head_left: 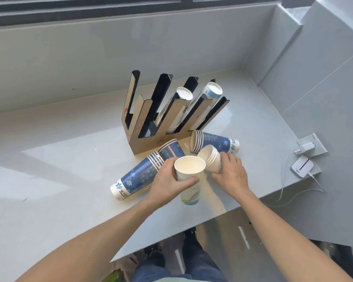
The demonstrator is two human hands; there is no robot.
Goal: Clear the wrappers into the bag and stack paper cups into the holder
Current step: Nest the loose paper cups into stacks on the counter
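Observation:
A cardboard cup holder (139, 127) with several slanted slots stands mid-counter; two of its right slots hold stacks of cups (183, 94). My left hand (167, 180) grips an upright white cup stack (190, 174) by its upper wall. My right hand (229, 171) holds a short tilted stack of white cups (209, 157), its mouth next to the upright stack's rim. Three blue cup stacks lie on their sides: one at the left (137, 177), one in the middle (171, 149), one behind my right hand (214, 141). No wrappers or bag show.
The grey counter (69, 180) ends in a front edge near my legs and a raised wall behind and to the right. A white charger plug (307, 147) and a small white device (302, 168) with cables sit at the right edge.

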